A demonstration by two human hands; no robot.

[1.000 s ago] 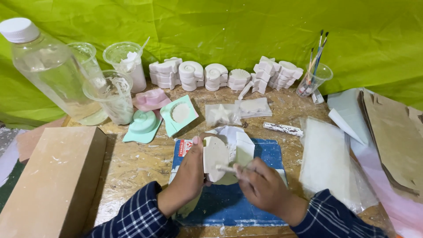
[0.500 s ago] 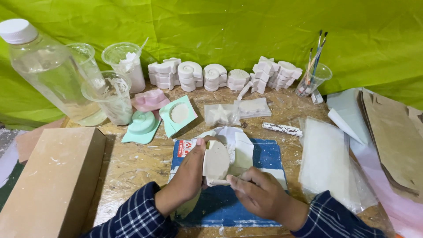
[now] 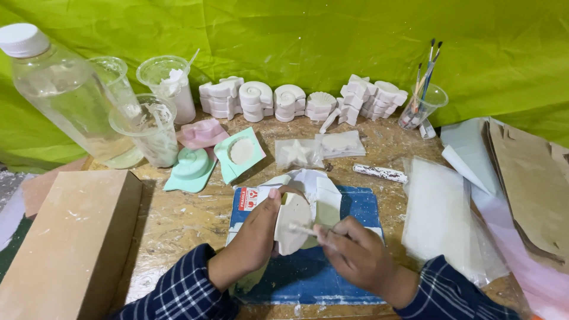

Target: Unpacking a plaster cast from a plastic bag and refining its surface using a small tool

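My left hand [image 3: 253, 232] holds a pale, oval plaster cast [image 3: 292, 223] upright on its edge over a blue mat [image 3: 308, 272]. My right hand [image 3: 351, 253] grips a thin stick-like tool [image 3: 303, 229] whose tip touches the face of the cast. A crumpled white paper [image 3: 320, 188] lies just behind the cast. Both wrists wear dark blue checked sleeves.
Teal moulds [image 3: 239, 153] and a pink mould [image 3: 201, 133] lie behind the mat. A row of white plaster shells [image 3: 278, 101] lines the green backdrop. Plastic cups [image 3: 146, 129], a large bottle [image 3: 65, 95], a brush cup [image 3: 418, 105], a cardboard box [image 3: 65, 237] and brown paper [image 3: 533, 178] surround the area.
My right hand has shifted a little along the cast's face with the tool. The left hand keeps the cast upright in nearly the same spot.
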